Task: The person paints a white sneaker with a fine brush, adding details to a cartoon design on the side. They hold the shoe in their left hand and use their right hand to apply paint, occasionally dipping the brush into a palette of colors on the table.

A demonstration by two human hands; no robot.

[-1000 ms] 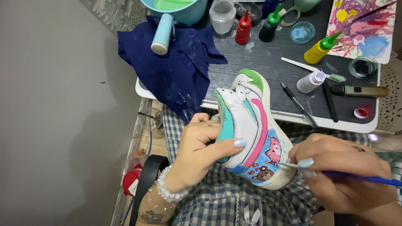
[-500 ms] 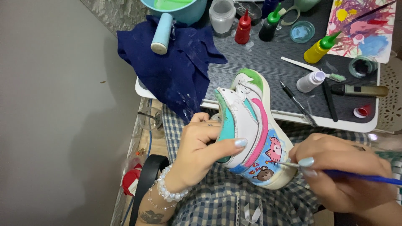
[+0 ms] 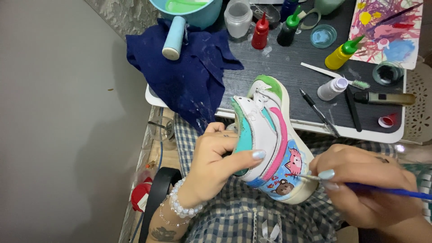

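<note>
My left hand [image 3: 213, 164] grips a white sneaker [image 3: 270, 139] painted with teal, pink and green bands, held over my lap with its toe pointing away. Its side panel is blue with a pink cat and a brown bear. My right hand [image 3: 364, 184] holds a thin blue-handled paintbrush [image 3: 387, 190], and the brush tip touches the sneaker's blue panel near the cat. A bead bracelet circles my left wrist.
A dark tray table [image 3: 279, 67] ahead carries a navy cloth [image 3: 189, 76], a teal mug [image 3: 189, 11], red [image 3: 260, 32], green-capped [image 3: 288, 29] and yellow [image 3: 342, 54] paint bottles, a white bottle [image 3: 332, 88], pens, small lids and a paint-smeared paper [image 3: 387, 29]. A grey wall stands left.
</note>
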